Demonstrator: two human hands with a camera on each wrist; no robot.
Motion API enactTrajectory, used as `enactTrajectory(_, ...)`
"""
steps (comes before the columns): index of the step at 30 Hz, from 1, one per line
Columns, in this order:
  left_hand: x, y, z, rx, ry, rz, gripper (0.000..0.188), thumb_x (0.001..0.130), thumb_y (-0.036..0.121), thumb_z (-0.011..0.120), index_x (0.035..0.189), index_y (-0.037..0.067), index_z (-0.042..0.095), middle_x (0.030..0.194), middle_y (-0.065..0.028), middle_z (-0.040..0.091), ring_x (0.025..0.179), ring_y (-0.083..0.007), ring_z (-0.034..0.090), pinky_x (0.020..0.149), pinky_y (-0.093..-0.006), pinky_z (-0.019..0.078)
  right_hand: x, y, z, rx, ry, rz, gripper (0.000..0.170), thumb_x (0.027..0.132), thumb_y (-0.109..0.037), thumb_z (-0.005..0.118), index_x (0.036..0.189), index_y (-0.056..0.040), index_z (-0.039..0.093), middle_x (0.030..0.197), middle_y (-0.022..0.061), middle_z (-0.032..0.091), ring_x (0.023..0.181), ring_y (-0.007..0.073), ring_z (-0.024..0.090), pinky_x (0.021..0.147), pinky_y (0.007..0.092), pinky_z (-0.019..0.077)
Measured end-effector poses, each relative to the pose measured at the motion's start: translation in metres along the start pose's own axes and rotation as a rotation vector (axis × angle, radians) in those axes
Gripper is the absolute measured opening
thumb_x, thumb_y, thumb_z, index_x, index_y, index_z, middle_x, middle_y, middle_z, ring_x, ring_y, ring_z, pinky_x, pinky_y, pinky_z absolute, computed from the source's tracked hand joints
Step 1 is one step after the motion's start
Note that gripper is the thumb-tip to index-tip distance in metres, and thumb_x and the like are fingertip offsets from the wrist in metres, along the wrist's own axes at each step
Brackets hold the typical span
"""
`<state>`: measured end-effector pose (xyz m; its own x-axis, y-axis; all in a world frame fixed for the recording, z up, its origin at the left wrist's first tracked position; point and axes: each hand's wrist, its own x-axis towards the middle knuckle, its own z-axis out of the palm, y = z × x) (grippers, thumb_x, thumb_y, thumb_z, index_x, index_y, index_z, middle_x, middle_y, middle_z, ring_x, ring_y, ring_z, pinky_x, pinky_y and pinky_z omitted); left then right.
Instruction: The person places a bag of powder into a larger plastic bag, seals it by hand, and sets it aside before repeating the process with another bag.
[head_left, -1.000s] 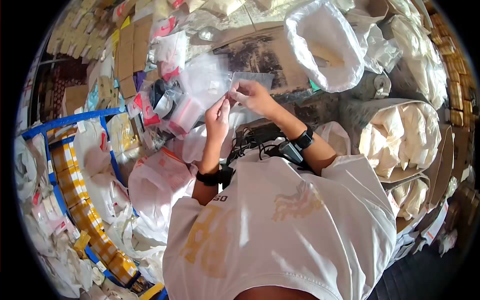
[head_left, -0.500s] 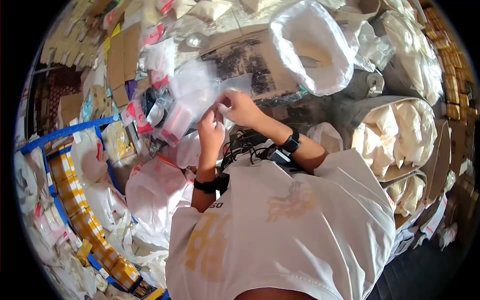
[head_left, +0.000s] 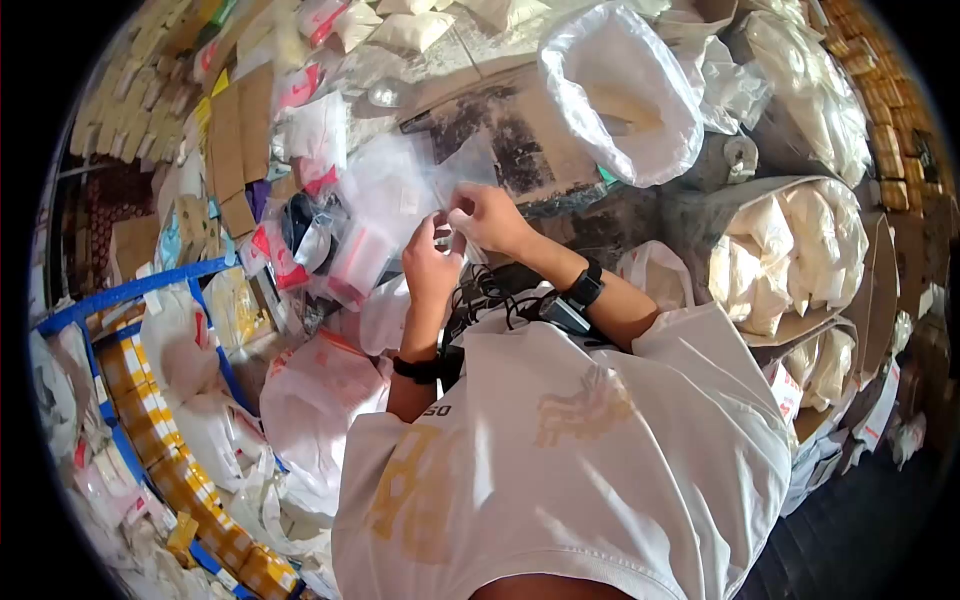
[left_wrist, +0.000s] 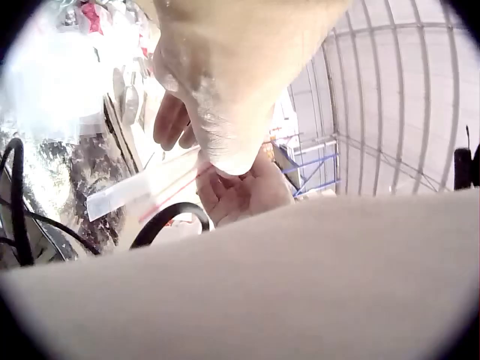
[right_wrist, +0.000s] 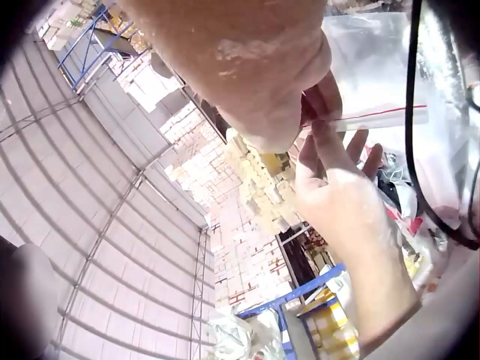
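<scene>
A clear zip bag [head_left: 468, 163] with a red line along its zip stretches out from both hands, over the work surface. My left hand [head_left: 432, 268] pinches the bag's edge between thumb and fingers, best seen in the right wrist view, where the zip strip [right_wrist: 386, 116] runs off to the right. Close beside it, my right hand [head_left: 495, 220] grips the same edge with curled fingers; its fingertips are partly hidden. In the left wrist view the bag [left_wrist: 120, 201] shows pale beyond the fingers.
Left of the hands lie a heap of clear bags [head_left: 385, 185] and a pink-edged bag stack [head_left: 358, 262]. A white-lined bin [head_left: 690, 150] stands at upper right, above a sack of filled pouches [head_left: 790, 255]. Black cables [head_left: 495, 290] lie near the waist. A blue frame [head_left: 130, 295] holds yellow boxes at left.
Both hands have shifted slightly toward the body, and the left hand's fingers sit a little lower and more spread from the right. The bag stays between them. The head view has drifted slightly.
</scene>
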<state>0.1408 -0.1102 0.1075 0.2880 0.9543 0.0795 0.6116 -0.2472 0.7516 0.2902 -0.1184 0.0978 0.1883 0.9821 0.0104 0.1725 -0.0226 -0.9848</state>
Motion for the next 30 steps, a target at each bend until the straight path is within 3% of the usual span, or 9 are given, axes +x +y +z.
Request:
enactTrajectory(2, 0.0, -0.008, -0.003, -0.002, -0.014, 0.052, 0.044, 0.082, 0.013, 0.075, 0.119, 0.006, 0.053, 0.097, -0.012, 0.071, 0.082, -0.0269, 0.071, 0.069, -0.0384, 0.0551, 0.001, -0.002, 0.005, -0.052, 0.015, 0.059, 0.019, 0.075, -0.017, 0.065, 0.081, 0.0009, 0.062, 0.069, 0.0203, 0.063, 0.062, 0.0329, 0.062, 0.059, 0.0398, 0.0488)
enactTrajectory(3, -0.001, -0.011, -0.003, -0.033, 0.045, 0.08, 0.038, 0.084, 0.008, 0.073, 0.114, 0.003, 0.05, 0.098, -0.015, 0.071, 0.08, -0.0262, 0.072, 0.063, -0.0341, 0.0585, 0.002, -0.005, 0.009, -0.079, 0.023, 0.084, 0.019, 0.076, -0.018, 0.065, 0.081, 0.0007, 0.062, 0.069, 0.0203, 0.063, 0.062, 0.0328, 0.062, 0.059, 0.0399, 0.0488)
enactTrajectory(5, 0.003, -0.024, -0.01, -0.055, 0.013, 0.089, 0.035, 0.086, 0.009, 0.072, 0.112, 0.003, 0.049, 0.098, -0.0157, 0.07, 0.081, -0.0272, 0.072, 0.062, -0.035, 0.0583, 0.002, -0.005, 0.022, -0.061, 0.036, 0.08, 0.019, 0.075, -0.018, 0.065, 0.08, 0.0007, 0.063, 0.069, 0.0203, 0.063, 0.061, 0.0307, 0.062, 0.058, 0.0391, 0.0486)
enactTrajectory(9, 0.016, -0.046, -0.041, 0.081, -0.059, 0.241, 0.018, 0.089, 0.011, 0.066, 0.1, 0.001, 0.056, 0.089, -0.0187, 0.069, 0.079, -0.0328, 0.07, 0.062, -0.0387, 0.056, 0.006, -0.011, 0.057, -0.109, 0.052, 0.028, 0.018, 0.074, -0.016, 0.065, 0.075, 0.0014, 0.06, 0.063, 0.0173, 0.058, 0.056, 0.027, 0.056, 0.055, 0.0383, 0.0446)
enactTrajectory(12, 0.021, -0.071, -0.057, -0.021, -0.114, 0.233, 0.014, 0.089, 0.012, 0.065, 0.095, 0.002, 0.057, 0.086, -0.0167, 0.069, 0.078, -0.0338, 0.07, 0.062, -0.0401, 0.0551, 0.008, -0.014, 0.078, -0.188, 0.061, -0.006, 0.019, 0.075, -0.016, 0.065, 0.076, 0.0013, 0.059, 0.063, 0.0178, 0.056, 0.055, 0.0288, 0.055, 0.055, 0.0398, 0.0432)
enactTrajectory(18, 0.014, -0.098, -0.084, 0.157, -0.14, 0.33, 0.011, 0.09, 0.013, 0.06, 0.09, 0.003, 0.058, 0.084, -0.0155, 0.068, 0.075, -0.0365, 0.067, 0.061, -0.0433, 0.053, 0.003, -0.032, 0.108, -0.314, 0.02, 0.033, 0.016, 0.078, -0.014, 0.061, 0.083, 0.0009, 0.061, 0.07, 0.0162, 0.06, 0.063, 0.027, 0.058, 0.062, 0.0381, 0.0468)
enactTrajectory(24, 0.014, -0.112, -0.094, -0.093, -0.052, 0.424, 0.012, 0.091, 0.012, 0.056, 0.086, 0.001, 0.057, 0.077, -0.0219, 0.061, 0.072, -0.0433, 0.061, 0.061, -0.0484, 0.0485, -0.003, -0.023, 0.141, -0.389, 0.044, -0.034, 0.02, 0.087, -0.02, 0.058, 0.082, -0.0001, 0.058, 0.072, 0.0231, 0.06, 0.071, 0.0437, 0.06, 0.065, 0.0472, 0.0472)
enactTrajectory(27, 0.019, -0.122, -0.104, -0.08, -0.095, 0.435, 0.013, 0.091, 0.011, 0.055, 0.082, 0.001, 0.053, 0.075, -0.0218, 0.059, 0.071, -0.0449, 0.059, 0.06, -0.0502, 0.0464, -0.005, -0.026, 0.147, -0.334, -0.051, -0.107, 0.023, 0.091, -0.02, 0.053, 0.081, -0.0007, 0.058, 0.074, 0.0243, 0.061, 0.075, 0.0465, 0.059, 0.067, 0.05, 0.0472)
enactTrajectory(30, 0.015, -0.133, -0.109, -0.094, -0.105, 0.418, 0.015, 0.09, 0.009, 0.054, 0.079, 0.0, 0.05, 0.072, -0.0232, 0.057, 0.069, -0.0461, 0.057, 0.059, -0.0503, 0.0445, -0.003, -0.033, 0.156, -0.498, -0.065, -0.118, 0.021, 0.087, -0.02, 0.056, 0.08, -0.0005, 0.059, 0.075, 0.024, 0.061, 0.075, 0.046, 0.06, 0.068, 0.0523, 0.0474)
